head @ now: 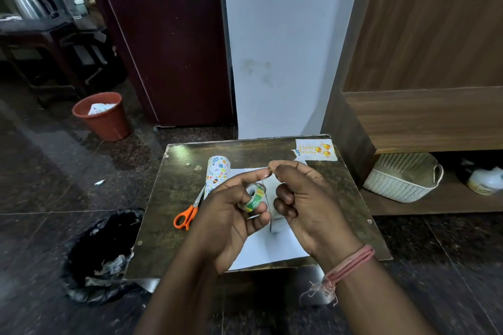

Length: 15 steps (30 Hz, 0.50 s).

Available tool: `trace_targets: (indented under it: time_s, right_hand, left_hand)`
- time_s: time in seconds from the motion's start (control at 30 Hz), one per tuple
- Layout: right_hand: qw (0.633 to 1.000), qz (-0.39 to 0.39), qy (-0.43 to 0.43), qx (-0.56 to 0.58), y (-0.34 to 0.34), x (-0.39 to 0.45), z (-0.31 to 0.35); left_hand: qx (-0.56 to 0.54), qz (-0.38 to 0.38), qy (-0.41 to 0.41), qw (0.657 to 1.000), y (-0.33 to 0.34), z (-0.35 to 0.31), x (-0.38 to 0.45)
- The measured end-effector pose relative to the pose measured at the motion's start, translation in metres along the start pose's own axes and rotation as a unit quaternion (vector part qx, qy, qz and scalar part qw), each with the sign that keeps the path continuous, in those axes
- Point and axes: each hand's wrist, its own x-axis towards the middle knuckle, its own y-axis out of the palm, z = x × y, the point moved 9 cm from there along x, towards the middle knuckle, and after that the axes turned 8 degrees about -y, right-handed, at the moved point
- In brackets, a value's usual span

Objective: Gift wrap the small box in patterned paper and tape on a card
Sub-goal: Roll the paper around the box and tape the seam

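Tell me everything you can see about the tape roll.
The tape roll is a small ring of clear tape with a green, yellow and red printed core and an open middle. The left hand holds it above the table, fingers curled round it, the ring tilted so its hole faces up and left. The right hand pinches what looks like its pulled end just above; the strip itself is hard to make out.
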Motion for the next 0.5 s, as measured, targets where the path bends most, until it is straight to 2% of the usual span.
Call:
trace_targets:
  time_s: [0.13,0.33,0.4,0.5]
  right_hand:
    - [0.999,-0.007,-0.043,-0.023,0.011,-0.003,0.007]
    - [0.999,0.043,0.019,-0.017,0.049,-0.011,-0.011]
    - [0.996,0.052,0.003,-0.077,0.061,-0.012,-0.018]
    - [0.971,0.055,-0.061,-0.223,0.075,-0.011,-0.022]
  left_hand:
    - [-0.025,0.001,-0.004,1.0,-0.003,-0.009,-0.011]
    - [-0.089,-0.008,-0.03,0.996,-0.037,-0.026,-0.024]
    - [-0.106,-0.034,-0.024,0.994,-0.059,-0.034,-0.03]
    - [-0.173,-0.098,0.015,0.98,-0.102,-0.041,-0.039]
